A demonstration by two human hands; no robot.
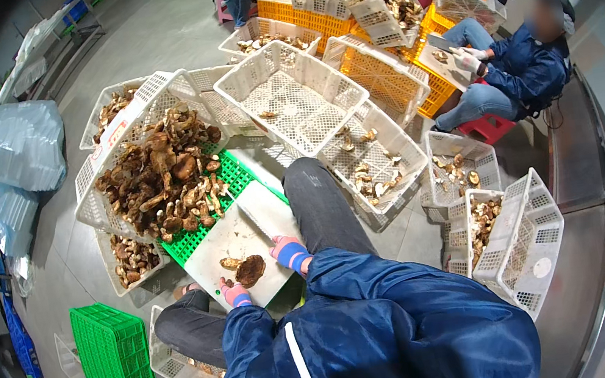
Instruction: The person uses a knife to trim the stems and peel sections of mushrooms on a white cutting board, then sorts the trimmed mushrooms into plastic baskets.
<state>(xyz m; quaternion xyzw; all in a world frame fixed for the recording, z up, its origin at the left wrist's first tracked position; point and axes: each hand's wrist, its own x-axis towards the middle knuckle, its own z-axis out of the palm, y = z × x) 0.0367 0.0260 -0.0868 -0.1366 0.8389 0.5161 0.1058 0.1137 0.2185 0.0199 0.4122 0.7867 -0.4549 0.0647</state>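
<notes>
Mushroom cap [251, 271]: Broad, dark brown; laid on the white board [207, 249], just beyond the fingertips of the left hand [235, 293] and to the left of the right fingers.

Pale piece [230, 263]: Small and yellowish; seen on the board beyond the left fingertips, just beside the cap.

Left fingers: Bent and slightly parted, directed at the near edge of the cap; whether the cap is touched or gripped cannot be told at this angle.

Right hand [290, 254]: Fingers curled closely around the handle of the knife [253, 217], by which the handle is mostly hidden.

Blade: Extended from the right fingers, forward and leftward over the board; held apart from the cap.

Mushroom heap [163, 173]: Piled well beyond the left fingers, partly on the green mesh crate [239, 174].

Sound technique: The cap is best steadied flat against the board, with the left fingertips tucked back from the edge; short, controlled strokes are judged safer, since the flesh may crumble if pressed hard.
</notes>
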